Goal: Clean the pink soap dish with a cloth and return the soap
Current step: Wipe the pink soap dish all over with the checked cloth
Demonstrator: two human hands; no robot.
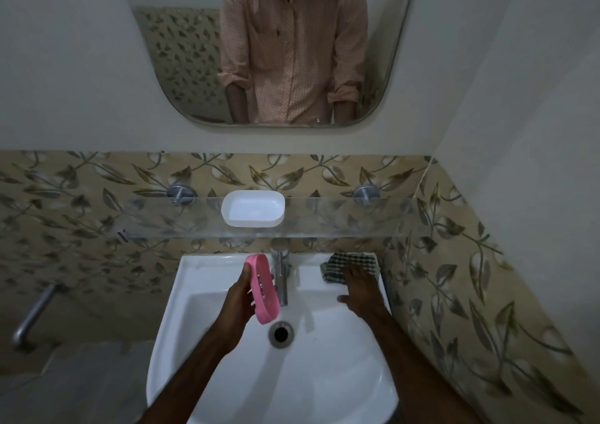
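Note:
My left hand (pixel 242 297) grips the pink soap dish (pixel 263 289), tilted on its edge above the white sink basin (pixel 227 375), just left of the tap. My right hand (pixel 360 293) lies with spread fingers on the sink's back right corner, its fingertips touching the checked cloth (pixel 344 263) that sits there. A white oval tray (pixel 253 208) rests on the glass shelf (pixel 324 217) above the tap. I see no soap in it from here.
The chrome tap (pixel 281 274) stands at the back middle of the sink, right beside the pink dish. The drain (pixel 281 333) is below it. A metal pipe (pixel 32 313) sticks out of the left wall. A mirror (pixel 269 47) hangs above the shelf.

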